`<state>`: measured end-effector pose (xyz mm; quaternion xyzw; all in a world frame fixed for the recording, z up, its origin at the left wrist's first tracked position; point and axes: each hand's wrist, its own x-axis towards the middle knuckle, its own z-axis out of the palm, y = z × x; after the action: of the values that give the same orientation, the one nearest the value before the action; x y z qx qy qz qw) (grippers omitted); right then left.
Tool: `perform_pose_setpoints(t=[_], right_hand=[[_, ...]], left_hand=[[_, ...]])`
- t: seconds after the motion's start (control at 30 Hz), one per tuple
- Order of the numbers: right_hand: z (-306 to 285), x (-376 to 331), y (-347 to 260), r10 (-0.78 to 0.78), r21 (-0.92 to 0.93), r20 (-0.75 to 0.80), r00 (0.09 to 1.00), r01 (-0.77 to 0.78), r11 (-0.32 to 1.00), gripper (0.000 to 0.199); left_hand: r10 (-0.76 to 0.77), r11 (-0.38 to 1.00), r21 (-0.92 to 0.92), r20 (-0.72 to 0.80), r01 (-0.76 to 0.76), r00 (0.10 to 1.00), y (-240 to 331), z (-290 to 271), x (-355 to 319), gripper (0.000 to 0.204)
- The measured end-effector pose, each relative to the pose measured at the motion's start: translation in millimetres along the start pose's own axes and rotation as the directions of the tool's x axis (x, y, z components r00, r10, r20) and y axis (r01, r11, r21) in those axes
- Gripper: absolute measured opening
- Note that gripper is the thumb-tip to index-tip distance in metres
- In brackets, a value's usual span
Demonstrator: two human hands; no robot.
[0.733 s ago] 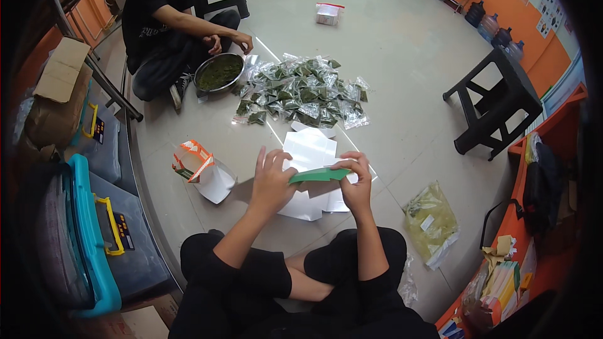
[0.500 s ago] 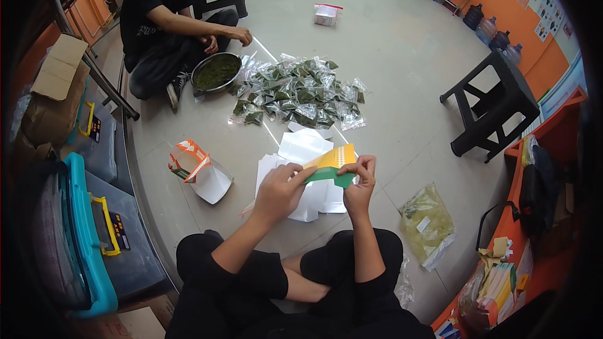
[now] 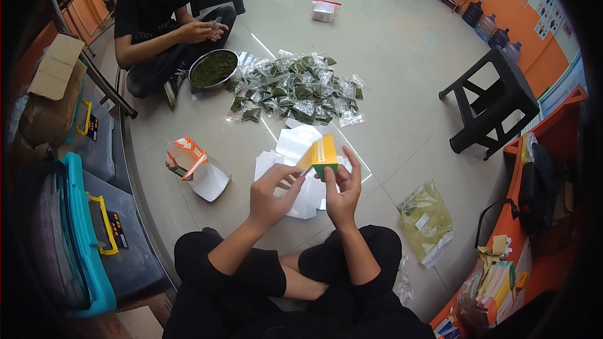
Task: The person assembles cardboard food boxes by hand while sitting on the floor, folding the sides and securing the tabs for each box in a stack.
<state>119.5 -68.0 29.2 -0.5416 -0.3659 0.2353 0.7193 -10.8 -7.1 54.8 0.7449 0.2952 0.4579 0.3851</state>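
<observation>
A small yellow and green carton [image 3: 323,152] is held up in front of me, folded partly into a box shape. My left hand [image 3: 271,196] pinches its white edge between thumb and fingers. On the other side my right hand [image 3: 345,196] grips it, the thumb against the green face and some fingers raised. Below both hands lie several flat white cartons [image 3: 294,141], partly hidden by them. To the left, an orange-patterned open carton [image 3: 188,157] stands by a white tray-like one [image 3: 212,183].
Many clear packets of green leafy wraps [image 3: 295,91] are heaped ahead. Beside a metal bowl of green stuff [image 3: 215,69] sits another person [image 3: 157,31]. A yellowish plastic bag [image 3: 427,223] and a black stool [image 3: 493,103] are at right; lidded bins [image 3: 119,213] line the left.
The carton has turned from a flat folded piece into a squarer box, my hands shifting round it. The other person has drawn both hands together, away from the packets.
</observation>
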Motion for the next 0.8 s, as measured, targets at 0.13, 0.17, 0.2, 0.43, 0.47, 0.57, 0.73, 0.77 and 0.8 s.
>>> perform_pose_setpoints(t=[0.13, 0.17, 0.2, 0.43, 0.47, 0.57, 0.73, 0.77, 0.8], right_hand=[[-5, 2, 5, 0.100, 0.158, -0.075, 0.992, -0.087, 0.984, 0.025], [-8, 2, 9, 0.156, 0.226, -0.079, 0.985, -0.135, 0.965, 0.023], [-11, 2, 11, 0.155, 0.224, -0.081, 0.985, -0.133, 0.965, 0.023], [-11, -5, 1, 0.326, 0.469, 0.270, 0.906, -0.419, 0.777, 0.017], [-12, -5, -2, 0.298, 0.523, 0.336, 0.893, -0.440, 0.730, 0.015], [-19, 2, -5, 0.223, 0.535, 0.352, 0.909, -0.391, 0.749, 0.012], [-28, 6, -5, 0.134, 0.316, 0.239, 0.962, -0.207, 0.926, 0.012], [-23, 5, -11, 0.141, 0.251, 0.161, 0.977, -0.178, 0.951, 0.014], [-22, 5, -9, 0.139, 0.252, 0.161, 0.977, -0.177, 0.951, 0.014]], left_hand=[[0.029, 0.999, -0.019, -0.022, -0.030, 0.999, 3, 0, -3, 0.010], [-0.058, 0.995, -0.084, -0.001, 0.057, 0.998, 1, 0, -7, 0.016], [-0.143, 0.979, -0.145, 0.025, 0.145, 0.989, 0, 0, -9, 0.021], [0.188, 0.943, 0.278, 0.020, -0.186, 0.982, 10, 1, -5, 0.043], [0.188, 0.943, 0.277, 0.020, -0.186, 0.982, 8, 0, -5, 0.043], [0.288, 0.922, 0.235, 0.116, -0.308, 0.951, 3, -6, -5, 0.040], [0.068, 0.997, -0.037, -0.063, -0.071, 0.996, -3, -4, 1, 0.010], [-0.062, 0.993, -0.106, -0.044, 0.057, 0.997, -3, -6, 0, 0.006], [-0.060, 0.993, -0.106, -0.044, 0.055, 0.997, -6, -7, -1, 0.006]])
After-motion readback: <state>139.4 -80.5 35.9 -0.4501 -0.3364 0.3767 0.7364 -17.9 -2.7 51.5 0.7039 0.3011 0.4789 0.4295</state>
